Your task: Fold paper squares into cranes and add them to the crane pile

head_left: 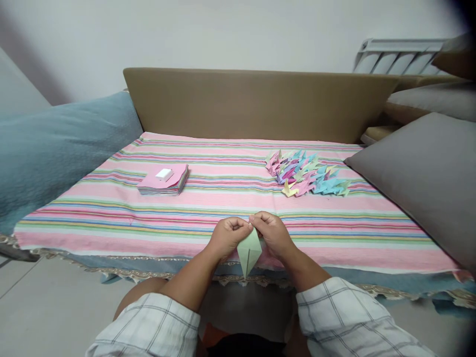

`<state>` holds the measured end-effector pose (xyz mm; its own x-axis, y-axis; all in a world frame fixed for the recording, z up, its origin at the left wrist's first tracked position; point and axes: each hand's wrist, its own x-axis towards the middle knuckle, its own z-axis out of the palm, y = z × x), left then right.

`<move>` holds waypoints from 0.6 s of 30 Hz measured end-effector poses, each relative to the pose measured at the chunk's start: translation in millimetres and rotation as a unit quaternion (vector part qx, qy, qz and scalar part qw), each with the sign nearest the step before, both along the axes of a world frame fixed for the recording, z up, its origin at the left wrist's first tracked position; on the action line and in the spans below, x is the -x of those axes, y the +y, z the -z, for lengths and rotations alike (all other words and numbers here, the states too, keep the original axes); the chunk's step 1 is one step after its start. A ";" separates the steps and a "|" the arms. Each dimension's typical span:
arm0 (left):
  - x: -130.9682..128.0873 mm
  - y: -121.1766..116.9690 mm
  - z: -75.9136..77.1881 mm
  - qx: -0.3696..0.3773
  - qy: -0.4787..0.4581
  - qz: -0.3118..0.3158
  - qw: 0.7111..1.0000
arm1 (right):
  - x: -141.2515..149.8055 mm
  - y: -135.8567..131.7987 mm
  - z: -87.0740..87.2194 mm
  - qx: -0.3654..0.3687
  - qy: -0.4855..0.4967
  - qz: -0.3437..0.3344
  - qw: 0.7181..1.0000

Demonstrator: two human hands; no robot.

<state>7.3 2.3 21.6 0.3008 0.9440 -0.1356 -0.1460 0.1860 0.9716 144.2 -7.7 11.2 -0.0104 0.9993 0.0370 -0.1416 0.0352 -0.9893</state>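
Observation:
My left hand point(227, 237) and my right hand point(273, 232) meet in front of me, both pinching the top of a pale green folded paper point(249, 252). The paper is a narrow kite shape whose point hangs down over the near edge of the striped cloth point(223, 198). Both sets of fingers are curled shut on the paper's upper corner. A stack of pink square paper sheets point(163, 179) lies to the far left, with a small white object point(164, 174) on top. A pile of several folded paper cranes point(307, 173) in pink, blue, green and yellow lies to the far right.
The striped cloth covers a low bed or bench with a tan backrest point(256, 101). A blue cushion point(55, 148) lies at the left, grey cushions point(427, 178) at the right. A white radiator point(397, 55) stands behind. My knees in checked sleeves and the tiled floor are below.

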 end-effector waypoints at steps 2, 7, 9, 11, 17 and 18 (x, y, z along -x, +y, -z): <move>-0.1 -0.1 0.4 0.006 -0.004 0.006 1.000 | 0.9 -0.2 -1.4 0.005 0.001 0.009 1.000; -0.8 0.6 0.2 0.036 -0.060 -0.020 0.997 | 0.2 0.0 -4.9 0.060 0.059 -0.021 0.996; -1.0 1.8 0.5 0.044 -0.077 -0.045 0.995 | -1.2 -0.2 -5.0 0.060 0.059 -0.038 0.996; -1.1 2.9 0.7 0.048 -0.086 -0.063 0.993 | -2.6 -0.2 -3.8 0.048 0.041 -0.044 0.997; -1.8 2.5 -1.3 0.056 -0.103 -0.075 0.990 | -4.7 -0.1 -0.8 0.026 0.010 -0.040 0.999; -1.9 2.1 -1.8 0.061 -0.107 -0.078 0.989 | -5.0 -0.1 -1.0 0.022 0.004 -0.042 0.999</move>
<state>9.2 4.5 23.3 0.1872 0.9616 -0.2006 -0.3826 0.2595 0.8867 149.2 -7.8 12.2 -0.0932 0.9956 -0.0072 -0.1493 -0.0212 -0.9886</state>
